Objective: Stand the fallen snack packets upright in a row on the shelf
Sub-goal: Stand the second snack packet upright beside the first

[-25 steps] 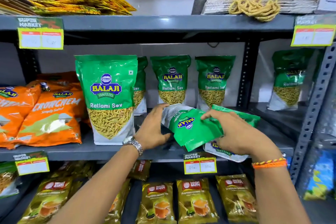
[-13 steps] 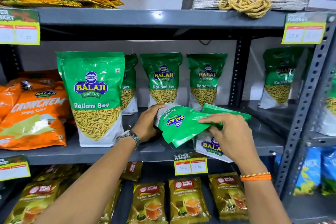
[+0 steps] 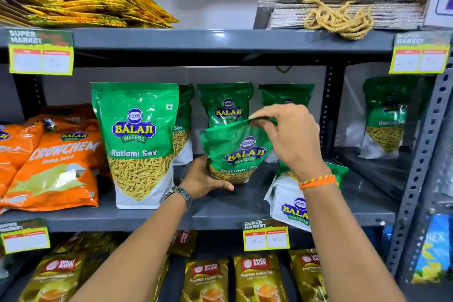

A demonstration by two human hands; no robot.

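**Green sev packet held upright, mid-shelf**

Green glossy Balaji Ratlami Sev packet [image 3: 235, 152] is upright on the grey metal middle shelf [image 3: 220, 211], bottom on or just above the deck; can't tell which. Top edge crumpled, tilted slightly.
Right hand [image 3: 286, 135]: thumb and fingers pinched closed on the packet's top edge.
Left hand [image 3: 203, 179]: curled round the packet's lower left side and base, fingers wrapped underneath.
Just right of it, a second green-and-white packet [image 3: 294, 203] lies flat, overhanging the shelf front, partly under the right wrist.
Left: large upright packet of the same kind [image 3: 137, 144], near the left hand. Three more stand in a row behind.
Orange Crunchem bags [image 3: 49, 169] slumped at far left.
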